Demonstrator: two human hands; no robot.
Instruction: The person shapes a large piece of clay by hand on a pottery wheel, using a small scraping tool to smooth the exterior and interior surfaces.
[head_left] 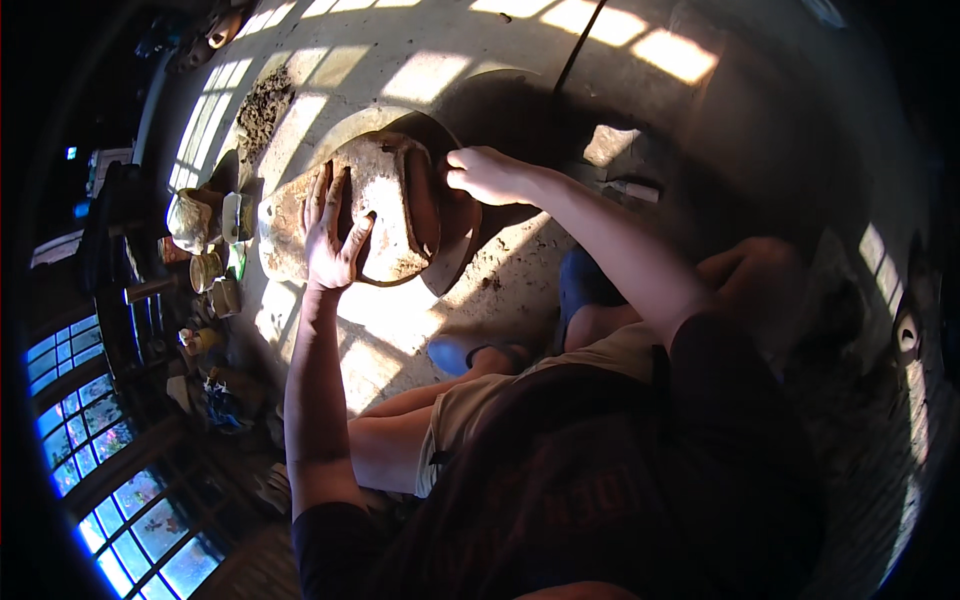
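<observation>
A bulky off-white block with brown stains [385,250], like a plaster mould, stands before me on a round board [461,250]. Something brown and clay-like [424,205] lines the hollow along its right side. My left hand [330,245] lies on the block's left part, fingers spread and smeared with brown. At the right edge of the hollow is my right hand [490,175], its fingers bent together in a pinch. Whatever those fingers hold is hidden or too small to make out. Sunlight glares on the block's top and hides detail there.
Crumbled dark clay [265,108] lies on the floor at the far left. Several tubs [206,270] and a pale bag [190,220] stand to the left. A small pale-handled tool [634,190] lies at right. My blue shoe [452,352] is close to the board.
</observation>
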